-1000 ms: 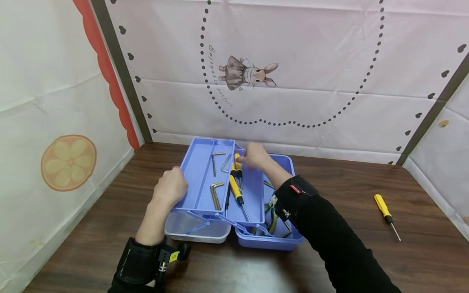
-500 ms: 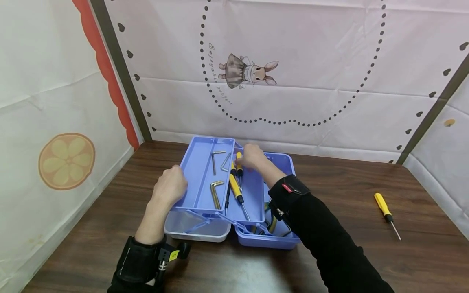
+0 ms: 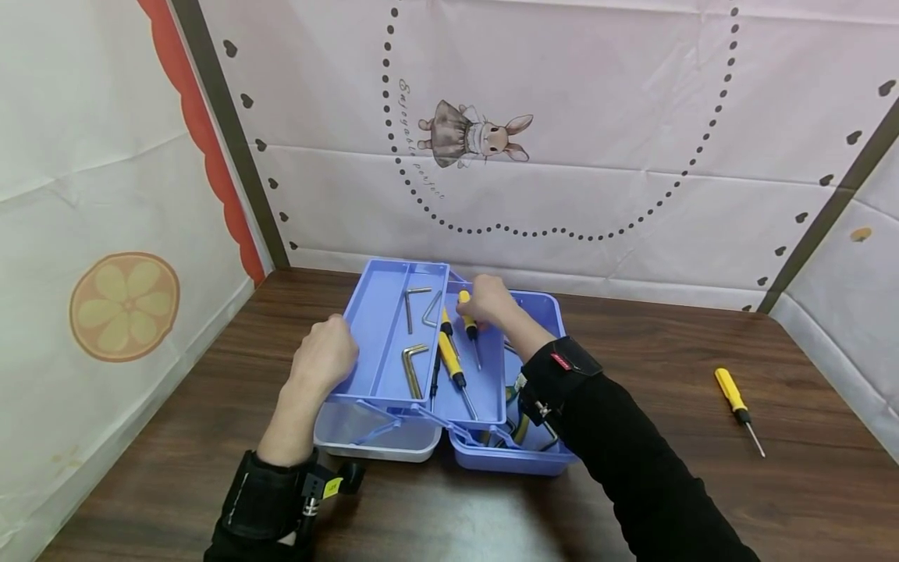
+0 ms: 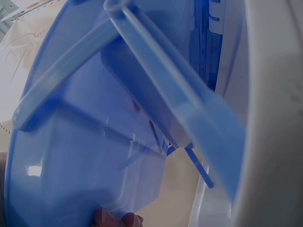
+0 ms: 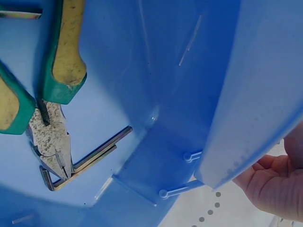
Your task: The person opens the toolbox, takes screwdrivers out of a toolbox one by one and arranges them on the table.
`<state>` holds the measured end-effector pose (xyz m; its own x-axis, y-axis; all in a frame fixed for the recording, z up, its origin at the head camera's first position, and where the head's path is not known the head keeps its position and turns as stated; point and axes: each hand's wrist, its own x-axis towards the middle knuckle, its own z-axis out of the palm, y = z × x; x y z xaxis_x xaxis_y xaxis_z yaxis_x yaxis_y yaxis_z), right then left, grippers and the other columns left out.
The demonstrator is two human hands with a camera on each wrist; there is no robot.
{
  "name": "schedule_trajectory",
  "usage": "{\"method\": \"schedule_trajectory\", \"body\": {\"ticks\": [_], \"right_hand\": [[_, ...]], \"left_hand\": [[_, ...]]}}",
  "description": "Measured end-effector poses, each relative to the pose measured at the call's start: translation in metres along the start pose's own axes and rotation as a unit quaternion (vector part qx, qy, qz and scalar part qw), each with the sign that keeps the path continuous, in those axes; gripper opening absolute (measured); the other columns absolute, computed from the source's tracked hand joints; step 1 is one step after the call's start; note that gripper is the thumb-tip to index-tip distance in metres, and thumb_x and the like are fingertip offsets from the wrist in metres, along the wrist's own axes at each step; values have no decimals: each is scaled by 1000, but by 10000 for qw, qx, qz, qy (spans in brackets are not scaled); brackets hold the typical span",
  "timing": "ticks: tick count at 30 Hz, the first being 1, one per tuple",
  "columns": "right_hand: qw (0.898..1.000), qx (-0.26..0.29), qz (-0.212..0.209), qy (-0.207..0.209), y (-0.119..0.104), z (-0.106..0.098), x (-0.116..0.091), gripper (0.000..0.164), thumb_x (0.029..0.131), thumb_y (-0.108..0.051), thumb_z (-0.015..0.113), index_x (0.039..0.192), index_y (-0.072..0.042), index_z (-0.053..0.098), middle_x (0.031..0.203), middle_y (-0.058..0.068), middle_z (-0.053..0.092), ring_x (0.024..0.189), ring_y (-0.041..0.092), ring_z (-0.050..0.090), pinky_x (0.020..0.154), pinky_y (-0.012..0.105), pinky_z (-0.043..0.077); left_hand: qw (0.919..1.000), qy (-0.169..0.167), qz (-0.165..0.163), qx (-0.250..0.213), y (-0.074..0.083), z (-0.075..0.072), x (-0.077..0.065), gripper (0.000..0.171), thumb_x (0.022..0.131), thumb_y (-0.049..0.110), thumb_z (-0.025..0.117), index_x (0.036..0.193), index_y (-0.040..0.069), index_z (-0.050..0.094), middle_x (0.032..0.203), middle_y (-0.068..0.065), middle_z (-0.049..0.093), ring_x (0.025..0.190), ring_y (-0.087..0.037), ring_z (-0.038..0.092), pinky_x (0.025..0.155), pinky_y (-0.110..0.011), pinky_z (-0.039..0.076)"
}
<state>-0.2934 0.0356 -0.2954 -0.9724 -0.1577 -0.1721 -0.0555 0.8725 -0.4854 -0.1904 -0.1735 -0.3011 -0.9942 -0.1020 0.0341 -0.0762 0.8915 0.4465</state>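
Note:
In the head view my left hand (image 3: 325, 353) grips the left edge of the raised upper tray (image 3: 360, 355) of a blue folding toolbox. Its fingertips (image 4: 110, 217) show against the tray's underside in the left wrist view. My right hand (image 3: 489, 300) reaches over the far end of the middle tray (image 3: 486, 390) and pinches a yellow-and-black screwdriver (image 3: 468, 312) by its handle, shaft pointing toward me. Beside it lie another yellow screwdriver (image 3: 451, 357) and a third one partly hidden by the upper tray. In the right wrist view the tray wall hides the held screwdriver.
Hex keys (image 3: 413, 367) lie in the upper tray. Green-and-yellow pliers (image 5: 68, 47) and more hex keys (image 5: 90, 163) are in the deep box (image 3: 516, 462). The translucent lid (image 3: 382, 445) is folded open at left. A loose screwdriver (image 3: 733, 398) lies on the table at right.
The pinched screwdriver has shifted slightly right, away from the others in the middle tray, with my right hand. My left hand has stayed at the upper tray's edge.

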Motion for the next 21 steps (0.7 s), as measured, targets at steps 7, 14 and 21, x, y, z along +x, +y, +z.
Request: {"method": "schedule_trajectory", "body": {"ticks": [7,14,21], "right_hand": [[9990,365,-218,105,-1,-13,-8,26,80,-19,61,92,4,57,60,8,55,57,22,62,54,27,49],[9985,392,-266,289,-5,-38,-16,22,82,-21,60,77,0,55,66,9,57,57,20,61,56,27,50],[9985,238,-232,443,16,-70,-26,27,82,-23,60,65,-4,52,60,7,57,59,21,60,49,22,44]], "left_hand": [[10000,42,14,16,1,0,0,25,84,4,33,93,-15,47,80,-30,54,67,-36,55,50,-47,43],[10000,33,21,33,0,0,1,26,84,3,32,94,-15,47,81,-31,55,67,-36,55,51,-47,43],[10000,-1,-11,26,-1,-1,1,26,85,4,32,95,-15,47,82,-30,55,67,-35,55,51,-47,43]]}}
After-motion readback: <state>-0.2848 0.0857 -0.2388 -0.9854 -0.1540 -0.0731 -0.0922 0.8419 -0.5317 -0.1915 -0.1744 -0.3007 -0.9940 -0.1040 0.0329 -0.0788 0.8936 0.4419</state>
